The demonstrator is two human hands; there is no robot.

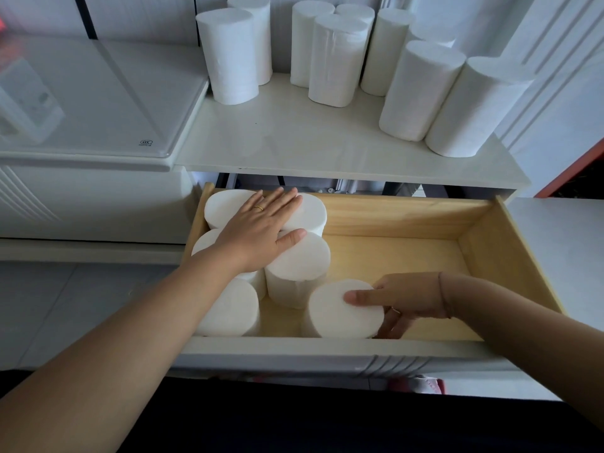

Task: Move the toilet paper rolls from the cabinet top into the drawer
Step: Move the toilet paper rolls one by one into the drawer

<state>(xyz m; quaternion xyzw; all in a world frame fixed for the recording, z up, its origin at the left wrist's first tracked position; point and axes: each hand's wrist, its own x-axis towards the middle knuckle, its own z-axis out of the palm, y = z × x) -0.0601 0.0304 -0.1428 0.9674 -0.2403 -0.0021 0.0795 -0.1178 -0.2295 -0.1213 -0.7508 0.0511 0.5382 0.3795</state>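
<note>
Currently, the left hand is lying flat across the tops of the stored rolls, which are packed upright in the left end of the drawer. Its fingers are straight and close together, judged to be steadying the block while a neighbour is going in. The right hand is gripping the incoming roll at the front middle of the drawer, thumb across the top face and fingers curled down its right side, seating it upright just beside the block. Standing the rolls on end is probably saving floor space. Several waiting rolls are standing on the cabinet top, so the task is judged to be running near halfway
</note>
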